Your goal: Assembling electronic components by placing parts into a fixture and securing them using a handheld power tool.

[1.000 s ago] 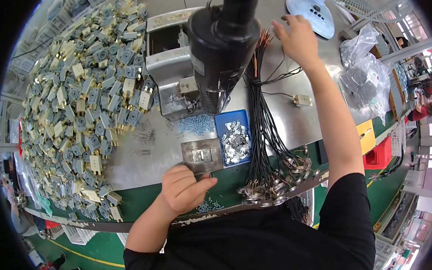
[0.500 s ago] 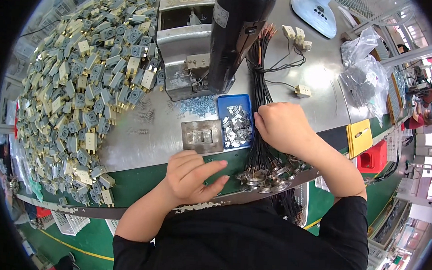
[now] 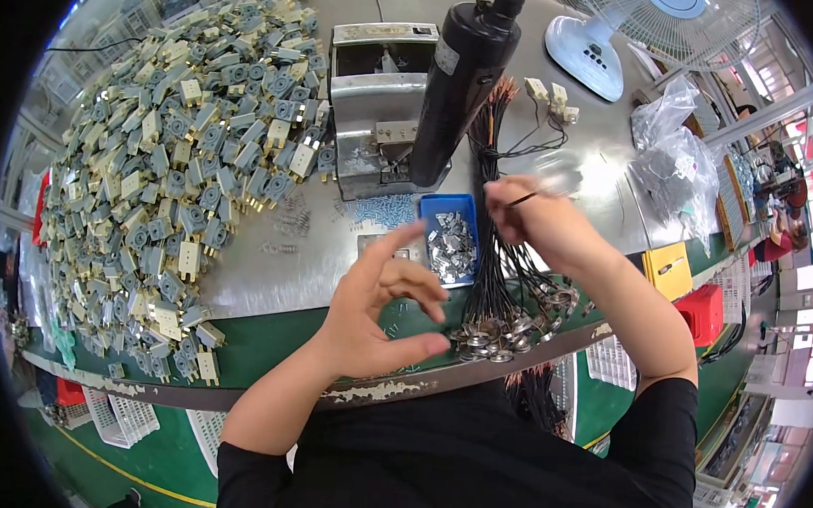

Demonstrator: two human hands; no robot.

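Observation:
My right hand (image 3: 542, 220) is closed over the upper part of a bundle of black wires (image 3: 492, 286). A short dark length of wire (image 3: 522, 200) crosses its fingers, partly blurred. The bundle is tied higher up, shows bare copper ends at the top and round metal pieces (image 3: 499, 337) at the near end. My left hand (image 3: 376, 317) hovers with spread fingers and nothing in it, in front of a flat metal block (image 3: 370, 241) that it mostly hides. Between the hands lies a blue tray (image 3: 422, 255) of small metal parts.
Grey and cream plug housings (image 3: 181, 169) are heaped at left. A metal machine with a black cylinder (image 3: 461, 91) stands at the back, small blue screws (image 3: 381, 209) before it and springs (image 3: 291, 218) beside. Right are a fan (image 3: 582, 56), plastic bags (image 3: 673, 167) and a yellow pad (image 3: 668, 272).
My right hand has lifted from the bundle's side and turned, with a dark wire now showing at its fingers. My left hand has risen and spread its fingers. The view has shifted slightly.

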